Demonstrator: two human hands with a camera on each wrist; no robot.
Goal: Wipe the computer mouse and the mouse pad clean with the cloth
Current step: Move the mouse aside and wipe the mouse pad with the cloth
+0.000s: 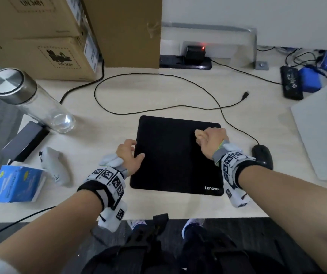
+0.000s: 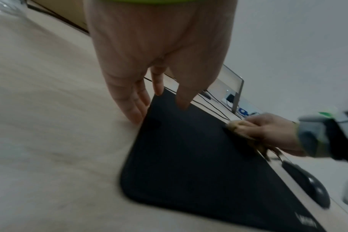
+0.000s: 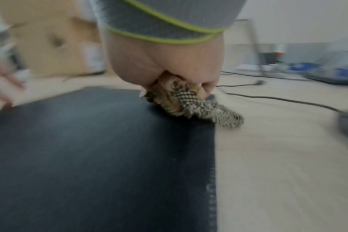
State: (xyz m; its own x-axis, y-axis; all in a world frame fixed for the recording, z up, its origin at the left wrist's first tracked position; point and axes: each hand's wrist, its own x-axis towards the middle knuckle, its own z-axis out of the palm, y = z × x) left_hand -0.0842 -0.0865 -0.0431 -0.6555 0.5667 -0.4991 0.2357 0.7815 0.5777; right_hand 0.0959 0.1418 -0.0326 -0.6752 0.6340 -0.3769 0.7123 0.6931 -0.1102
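my right hand (image 1: 213, 142): fist clamped on cloth (image 3: 187, 100), pressed on pad's far right corner
my left hand (image 1: 130, 157): fingers straight, holding pad (image 1: 170, 155) left edge
mouse (image 1: 262, 156): desk (image 1: 158, 91), right of pad

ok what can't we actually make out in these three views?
- Cloth: head view, mostly hidden inside the right hand.
- Mouse: head view, near half behind the right wrist; right wrist view, cut off by the edge and blurred.
- Mouse pad logo: blurred in both wrist views.
- Left hand: right wrist view, motion-smeared.
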